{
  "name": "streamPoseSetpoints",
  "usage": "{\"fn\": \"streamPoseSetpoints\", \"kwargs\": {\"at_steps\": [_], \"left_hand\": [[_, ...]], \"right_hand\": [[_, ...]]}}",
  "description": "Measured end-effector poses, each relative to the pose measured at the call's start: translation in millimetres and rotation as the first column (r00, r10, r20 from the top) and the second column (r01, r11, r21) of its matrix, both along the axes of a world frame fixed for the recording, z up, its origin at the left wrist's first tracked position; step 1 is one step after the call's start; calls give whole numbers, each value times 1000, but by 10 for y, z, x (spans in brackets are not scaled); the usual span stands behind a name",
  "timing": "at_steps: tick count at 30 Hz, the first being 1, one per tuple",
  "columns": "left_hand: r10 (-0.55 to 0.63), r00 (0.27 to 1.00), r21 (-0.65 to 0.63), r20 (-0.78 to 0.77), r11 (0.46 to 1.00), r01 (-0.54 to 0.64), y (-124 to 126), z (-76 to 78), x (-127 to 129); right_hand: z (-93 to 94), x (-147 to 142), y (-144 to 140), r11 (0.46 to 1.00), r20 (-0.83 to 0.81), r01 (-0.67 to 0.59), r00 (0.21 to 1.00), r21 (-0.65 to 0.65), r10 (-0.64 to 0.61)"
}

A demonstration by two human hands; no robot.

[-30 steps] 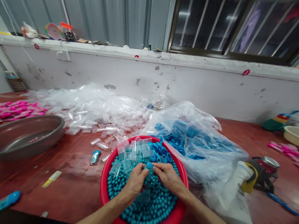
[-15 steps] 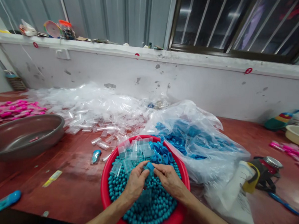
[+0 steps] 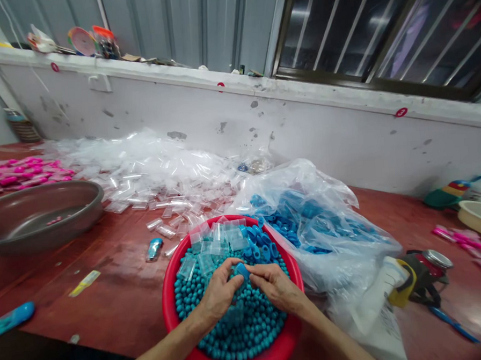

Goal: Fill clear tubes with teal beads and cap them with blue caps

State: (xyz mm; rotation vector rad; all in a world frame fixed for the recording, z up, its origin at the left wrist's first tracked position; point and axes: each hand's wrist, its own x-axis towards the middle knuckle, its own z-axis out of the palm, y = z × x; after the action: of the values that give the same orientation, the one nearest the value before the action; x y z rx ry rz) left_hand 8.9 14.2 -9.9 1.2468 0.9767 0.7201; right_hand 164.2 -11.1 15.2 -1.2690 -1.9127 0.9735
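Above a red basin (image 3: 168, 283) filled with teal beads (image 3: 237, 346), my two hands meet at a small blue plastic cap (image 3: 242, 270). My left hand (image 3: 220, 289) pinches the cap between thumb and fingers. From the other side, my right hand (image 3: 275, 286) closes its fingertips on the cap's edge. Whether a clear tube is joined to the cap is hidden by my fingers. Flat clear plastic tubes (image 3: 217, 246) lie on the beads at the back of the basin, beside a cluster of blue caps (image 3: 260, 246).
A heap of clear tubes (image 3: 155, 168) spreads behind the basin. An open plastic bag (image 3: 319, 219) of blue caps lies right. Left are a grey bowl (image 3: 86, 209), pink pieces (image 3: 26, 172) and a capped tube (image 3: 154, 249). A dark strapped item (image 3: 426, 272) sits far right.
The blue cap has turned slightly between my fingers, and my right fingertips have shifted a little along its edge. Both hands stay over the basin.
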Motion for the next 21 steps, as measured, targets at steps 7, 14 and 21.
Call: {"fn": "streamPoseSetpoints", "kwargs": {"at_steps": [7, 14, 21], "left_hand": [[-43, 999, 14, 13, 999, 43, -19, -39, -16], [99, 994, 274, -51, 958, -81, -15, -50, -29], [18, 998, 73, 58, 997, -23, 26, 26, -38]], "right_hand": [[1, 72, 105, 997, -17, -54, 998, -54, 53], [6, 11, 84, 997, 45, -69, 997, 23, 68], [-54, 22, 122, 956, -340, 63, 926, -286, -162]]}}
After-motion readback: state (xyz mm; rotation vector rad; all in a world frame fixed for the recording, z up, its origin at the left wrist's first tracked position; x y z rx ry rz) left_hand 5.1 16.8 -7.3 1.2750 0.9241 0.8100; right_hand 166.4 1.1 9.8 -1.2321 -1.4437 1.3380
